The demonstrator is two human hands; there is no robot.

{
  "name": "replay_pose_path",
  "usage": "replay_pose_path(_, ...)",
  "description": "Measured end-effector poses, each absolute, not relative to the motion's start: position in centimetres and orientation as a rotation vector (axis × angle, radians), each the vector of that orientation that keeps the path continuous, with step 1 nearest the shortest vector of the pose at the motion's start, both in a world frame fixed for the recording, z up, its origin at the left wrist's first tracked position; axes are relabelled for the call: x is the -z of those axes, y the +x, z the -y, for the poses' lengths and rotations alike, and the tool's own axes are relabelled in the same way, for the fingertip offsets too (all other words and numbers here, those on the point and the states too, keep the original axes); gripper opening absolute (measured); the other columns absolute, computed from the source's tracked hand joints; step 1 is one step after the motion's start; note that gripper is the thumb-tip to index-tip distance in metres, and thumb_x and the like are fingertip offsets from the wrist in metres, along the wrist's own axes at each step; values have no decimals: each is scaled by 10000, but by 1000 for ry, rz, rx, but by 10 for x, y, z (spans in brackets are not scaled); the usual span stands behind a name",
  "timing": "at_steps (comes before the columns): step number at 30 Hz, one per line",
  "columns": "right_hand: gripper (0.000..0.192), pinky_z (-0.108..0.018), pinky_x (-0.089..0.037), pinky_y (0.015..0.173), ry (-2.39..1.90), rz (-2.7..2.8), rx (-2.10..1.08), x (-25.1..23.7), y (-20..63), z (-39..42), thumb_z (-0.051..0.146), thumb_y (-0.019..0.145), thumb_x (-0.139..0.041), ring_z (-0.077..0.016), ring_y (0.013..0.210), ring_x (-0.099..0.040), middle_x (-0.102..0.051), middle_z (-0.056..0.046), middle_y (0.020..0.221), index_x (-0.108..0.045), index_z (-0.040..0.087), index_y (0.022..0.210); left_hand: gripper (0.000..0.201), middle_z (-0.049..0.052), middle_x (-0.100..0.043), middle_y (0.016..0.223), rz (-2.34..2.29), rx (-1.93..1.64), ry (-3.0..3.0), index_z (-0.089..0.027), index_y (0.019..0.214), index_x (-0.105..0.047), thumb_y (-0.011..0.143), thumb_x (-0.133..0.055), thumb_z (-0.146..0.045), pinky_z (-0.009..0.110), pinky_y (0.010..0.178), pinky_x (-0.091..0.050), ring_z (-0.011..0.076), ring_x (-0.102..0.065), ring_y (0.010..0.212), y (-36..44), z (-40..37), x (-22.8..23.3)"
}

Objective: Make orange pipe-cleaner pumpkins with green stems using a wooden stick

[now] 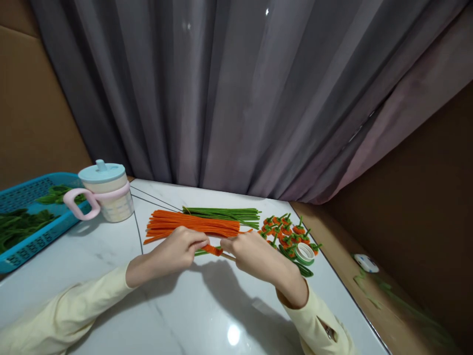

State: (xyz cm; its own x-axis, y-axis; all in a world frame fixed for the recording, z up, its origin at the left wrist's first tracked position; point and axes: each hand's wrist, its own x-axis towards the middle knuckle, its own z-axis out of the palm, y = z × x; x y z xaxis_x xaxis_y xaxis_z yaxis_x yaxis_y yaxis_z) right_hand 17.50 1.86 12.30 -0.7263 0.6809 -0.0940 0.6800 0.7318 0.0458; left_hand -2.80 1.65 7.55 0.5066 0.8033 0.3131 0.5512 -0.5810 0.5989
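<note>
Both hands meet at table centre; left hand (177,249) and right hand (251,251) each pinch an end of an orange pipe-cleaner coil (213,250) on a thin stick (axis left–right, between the fingertips); white marble table (185,315); grey curtain (240,98) behind.

two forearms in pale yellow sleeves reach in from seven and five o'clock. the left hand (176,252) and right hand (254,254) meet near centre, fingertips pinched closed, knuckles up, wrists slightly bent.
</note>
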Motion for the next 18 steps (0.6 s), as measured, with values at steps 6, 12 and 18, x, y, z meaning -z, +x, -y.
replay_pose_path(6, 227, -202, -294, 553, 758, -3059, 999, -119, 195, -53, 196, 911, -418, -87, 549, -441, -532, 28, 609, -589, 159, 767, 345, -31, -352, 541, -999, -696, 1850, -158, 682, -587, 874, -460, -416, 233, 479, -199, 104, -270, 502, -32, -18, -95)
replay_pose_path(12, 334, -204, -231, 457, 910, -2682, 2122, -97, 184, -62, 468, 839, -520, -69, 464, -329, -540, 18, 588, -524, 155, 722, 391, -68, -263, 513, -933, -826, 1384, -169, 613, -469, 781, -561, -510, 224, 437, -155, 70, -168, 456, -25, -20, -94)
replay_pose_path(18, 262, -221, -155, 398, 1263, -2546, 2470, -83, 162, -55, 418, 797, -522, -45, 360, -242, -582, 15, 585, -455, 176, 723, 351, -67, -325, 486, -1114, -1072, 1445, -143, 773, -594, 796, -550, -490, 201, 408, -255, 75, -292, 419, -20, -22, -85)
